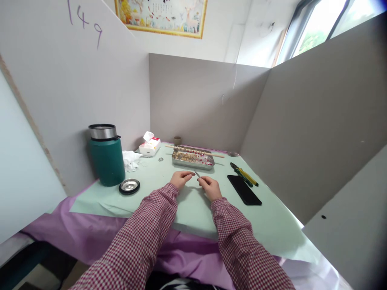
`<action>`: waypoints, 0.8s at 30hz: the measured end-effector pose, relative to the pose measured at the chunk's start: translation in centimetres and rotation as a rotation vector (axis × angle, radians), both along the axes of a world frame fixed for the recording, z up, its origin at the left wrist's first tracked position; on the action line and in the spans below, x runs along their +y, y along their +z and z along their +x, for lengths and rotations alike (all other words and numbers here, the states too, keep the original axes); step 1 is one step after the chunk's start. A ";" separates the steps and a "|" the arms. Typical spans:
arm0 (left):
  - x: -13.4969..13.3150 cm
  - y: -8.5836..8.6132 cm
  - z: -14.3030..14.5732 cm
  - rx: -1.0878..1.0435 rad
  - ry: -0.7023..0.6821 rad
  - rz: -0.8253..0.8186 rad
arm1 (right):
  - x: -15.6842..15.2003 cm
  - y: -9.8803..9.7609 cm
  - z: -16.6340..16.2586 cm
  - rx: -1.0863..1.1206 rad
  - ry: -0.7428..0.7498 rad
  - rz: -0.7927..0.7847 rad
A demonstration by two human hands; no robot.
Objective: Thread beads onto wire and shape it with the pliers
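Observation:
My right hand (210,187) is closed around a slim, pointed metal tool (196,173) that looks like tweezers, its tip angled up and to the left. Facing it, my left hand (180,179) is closed in a pinch; a small dark thing shows at its fingertips, too small to name. Both hands are just above the pale green table cover (193,209), with a small gap between them. Just beyond them sits a metal tray (193,164) of small gold and red bits. A wooden stick (211,154) wound with small beads or pieces lies across the tray.
A green thermos (107,161) stands at left, its lid (129,186) beside it. Behind are crumpled tissue (130,161), a tissue pack (150,146) and a small cup (177,140). Yellow-and-green-handled pliers (244,175) and a black phone (244,190) lie at right. Grey partitions (205,100) enclose the table.

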State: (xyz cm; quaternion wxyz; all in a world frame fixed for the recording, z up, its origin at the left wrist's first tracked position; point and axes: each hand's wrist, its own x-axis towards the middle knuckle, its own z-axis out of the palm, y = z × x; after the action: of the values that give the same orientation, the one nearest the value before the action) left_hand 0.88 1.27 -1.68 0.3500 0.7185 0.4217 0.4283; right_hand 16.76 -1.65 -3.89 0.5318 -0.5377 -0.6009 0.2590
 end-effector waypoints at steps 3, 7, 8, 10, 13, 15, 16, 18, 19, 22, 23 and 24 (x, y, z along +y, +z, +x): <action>-0.4 0.3 0.0 -0.072 -0.029 -0.122 | -0.1 0.1 0.0 0.024 0.050 -0.017; -0.5 0.4 -0.1 -0.173 -0.114 -0.261 | -0.2 0.2 -0.1 0.030 0.075 -0.012; -0.5 0.5 -0.2 -0.206 -0.143 -0.293 | -0.2 0.2 -0.1 0.030 0.079 -0.010; -0.4 0.5 -0.5 -0.272 -0.215 -0.366 | -0.3 0.3 -0.2 0.041 0.094 -0.010; -0.2 0.5 -1.0 -0.346 -0.334 -0.466 | -0.4 0.3 -0.2 0.077 0.125 -0.017; -0.1 0.5 -1.2 -0.381 -0.388 -0.501 | -0.4 0.3 -0.2 0.091 0.139 -0.020; 0.0 0.4 -1.3 -0.395 -0.407 -0.511 | -0.4 0.3 -0.2 0.091 0.141 -0.018; 0.0 0.4 -1.3 -0.408 -0.423 -0.527 | -0.4 0.2 -0.2 0.070 0.127 -0.003; 0.0 0.4 -1.3 -0.407 -0.415 -0.533 | -0.3 0.2 -0.2 0.047 0.106 0.011; -0.1 0.4 -1.0 -0.391 -0.345 -0.531 | -0.2 -0.1 -0.3 -0.049 0.008 0.060; -0.1 0.4 -0.9 -0.385 -0.324 -0.527 | -0.1 -0.1 -0.3 -0.075 -0.018 0.073; -0.1 0.5 -0.8 -0.378 -0.311 -0.523 | -0.1 -0.2 -0.4 -0.091 -0.033 0.080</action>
State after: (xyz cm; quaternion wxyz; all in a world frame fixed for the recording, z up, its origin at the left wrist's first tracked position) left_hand 0.05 1.14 -1.23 0.6549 0.5683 0.3303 0.3729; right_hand 16.41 -1.72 -4.10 0.5291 -0.5369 -0.6256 0.2011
